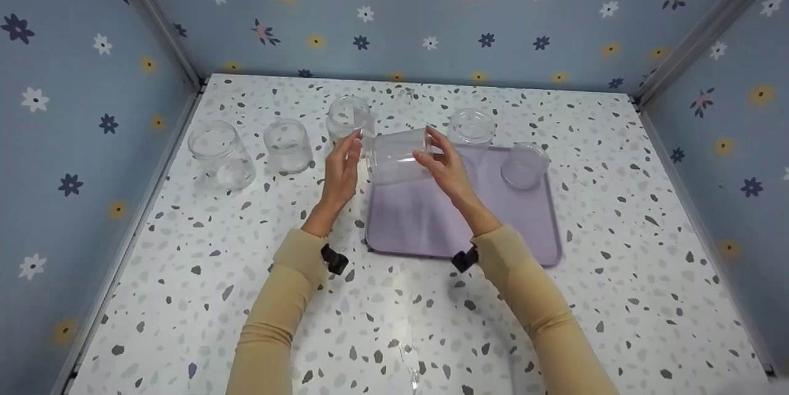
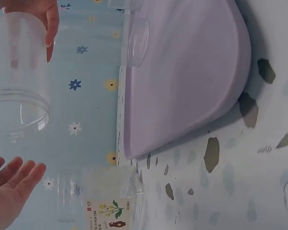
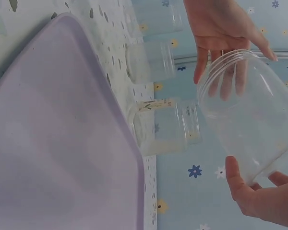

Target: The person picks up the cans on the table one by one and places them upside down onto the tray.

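Observation:
A large clear jar [image 1: 400, 158] is held on its side above the purple tray [image 1: 419, 222], its ringed mouth facing left. My right hand [image 1: 450, 167] grips the jar round its base end, thumb in front and fingers behind. By the mouth is my left hand [image 1: 341, 170]; in the left wrist view this left hand [image 2: 14, 189] has its fingers extended, with a gap between them and the rim. The right wrist view shows the left fingers through the clear wall near the mouth. Behind the left hand stands a clear jar [image 1: 348, 113] with a printed label.
Two more clear jars, a tall one [image 1: 222, 154] and a shorter one [image 1: 288, 147], stand at the left. Another clear jar [image 1: 471, 127] is behind the tray, and a small clear container [image 1: 525, 168] is at the tray's back right corner. Flowered walls enclose the speckled table [image 1: 616, 228].

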`<state>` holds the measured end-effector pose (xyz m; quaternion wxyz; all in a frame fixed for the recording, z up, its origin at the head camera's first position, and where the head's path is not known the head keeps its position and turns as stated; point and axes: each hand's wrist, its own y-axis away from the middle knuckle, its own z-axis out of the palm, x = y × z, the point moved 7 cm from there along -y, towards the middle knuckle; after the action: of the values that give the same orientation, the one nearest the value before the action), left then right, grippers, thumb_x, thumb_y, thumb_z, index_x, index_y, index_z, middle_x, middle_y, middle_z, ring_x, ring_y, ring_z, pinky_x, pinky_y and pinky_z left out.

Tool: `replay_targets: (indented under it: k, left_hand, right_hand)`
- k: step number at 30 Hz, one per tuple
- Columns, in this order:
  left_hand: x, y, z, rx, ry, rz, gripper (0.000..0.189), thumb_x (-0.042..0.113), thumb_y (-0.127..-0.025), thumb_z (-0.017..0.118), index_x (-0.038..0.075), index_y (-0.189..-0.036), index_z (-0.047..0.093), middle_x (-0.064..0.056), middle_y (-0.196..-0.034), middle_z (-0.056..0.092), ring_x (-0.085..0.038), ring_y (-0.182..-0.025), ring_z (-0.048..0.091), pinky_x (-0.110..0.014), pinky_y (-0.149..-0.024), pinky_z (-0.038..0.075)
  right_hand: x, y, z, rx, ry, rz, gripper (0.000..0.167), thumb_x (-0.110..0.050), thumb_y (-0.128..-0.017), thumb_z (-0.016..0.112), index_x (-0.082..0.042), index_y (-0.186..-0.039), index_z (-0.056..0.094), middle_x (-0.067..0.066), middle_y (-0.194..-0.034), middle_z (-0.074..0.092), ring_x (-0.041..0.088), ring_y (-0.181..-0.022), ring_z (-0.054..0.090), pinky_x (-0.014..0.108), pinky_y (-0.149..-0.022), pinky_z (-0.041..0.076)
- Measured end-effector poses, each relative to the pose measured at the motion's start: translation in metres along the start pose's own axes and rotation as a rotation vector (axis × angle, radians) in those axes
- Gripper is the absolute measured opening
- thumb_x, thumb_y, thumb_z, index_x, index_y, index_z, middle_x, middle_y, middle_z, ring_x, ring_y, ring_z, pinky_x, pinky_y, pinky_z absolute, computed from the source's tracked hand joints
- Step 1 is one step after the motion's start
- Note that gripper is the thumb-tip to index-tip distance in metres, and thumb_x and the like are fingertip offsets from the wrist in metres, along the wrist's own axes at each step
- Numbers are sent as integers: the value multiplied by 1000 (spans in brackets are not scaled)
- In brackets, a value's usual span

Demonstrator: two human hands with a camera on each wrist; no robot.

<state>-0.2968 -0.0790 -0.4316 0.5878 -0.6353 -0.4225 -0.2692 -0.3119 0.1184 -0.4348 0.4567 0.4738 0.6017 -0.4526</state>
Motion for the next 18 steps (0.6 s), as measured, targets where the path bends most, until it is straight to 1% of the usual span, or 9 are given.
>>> replay_targets:
  k: [2, 4, 5, 7, 10, 14, 17, 18]
  left_hand:
    - [-12, -5, -3, 15, -35, -26, 51, 34, -95, 37, -9, -119, 50, -22, -111, 53, -30, -96, 52, -37, -76, 46]
    - [-17, -10, -6, 20, -78, -45, 39, 22, -96, 39, -7, -119, 51, -20, -110, 53, -26, -93, 53, -35, -74, 46]
    - [-19, -13, -8, 20, -101, -52, 36, 19, -95, 40, -6, -118, 52, -18, -110, 53, -25, -92, 53, -34, -72, 46]
    - [-22, -18, -10, 11, -137, -57, 35, 19, -94, 42, -4, -117, 52, -17, -110, 52, -23, -93, 52, -33, -70, 46]
    - [-25, -25, -12, -9, -211, -39, 35, 21, -93, 45, -4, -116, 52, -17, -110, 51, -22, -97, 50, -33, -71, 45]
    - [-28, -36, -13, -45, -341, -26, 38, 24, -92, 48, -4, -117, 51, -17, -112, 49, -26, -104, 47, -34, -84, 40]
    - [-29, -44, -12, -69, -441, -28, 40, 26, -91, 51, -3, -118, 50, -14, -115, 46, -25, -109, 43, -34, -92, 35]
    - [-30, -47, -11, -76, -471, -26, 40, 27, -90, 51, -3, -118, 50, -14, -116, 45, -25, -110, 42, -34, -92, 34]
  right_hand:
    - [-2, -2, 0, 0, 60, -29, 59, -17, -82, 64, -9, -135, 38, 15, -127, 43, 28, -100, 51, 34, -79, 44]
    - [-3, -4, 0, -2, 110, -46, 61, -20, -81, 66, -11, -135, 38, 13, -128, 42, 27, -101, 49, 34, -77, 45]
    - [-3, -5, 0, -6, 129, -51, 62, -21, -80, 66, -12, -135, 38, 12, -128, 42, 27, -102, 48, 35, -76, 45]
    - [-4, -7, 1, -15, 171, -67, 65, -24, -79, 68, -13, -135, 38, 10, -129, 41, 26, -103, 46, 36, -76, 45]
    - [-6, -11, 3, -22, 238, -111, 68, -27, -76, 70, -11, -135, 38, 12, -129, 41, 26, -105, 44, 39, -80, 43]
    - [-10, -18, 6, -35, 339, -184, 72, -30, -74, 71, -8, -134, 38, 14, -128, 42, 26, -110, 42, 40, -88, 38]
    - [-12, -22, 8, -56, 405, -206, 73, -31, -74, 71, -7, -134, 38, 13, -128, 42, 24, -114, 40, 39, -93, 34]
    - [-11, -23, 8, -63, 427, -207, 73, -32, -74, 71, -8, -134, 38, 12, -128, 41, 24, -115, 39, 39, -94, 33]
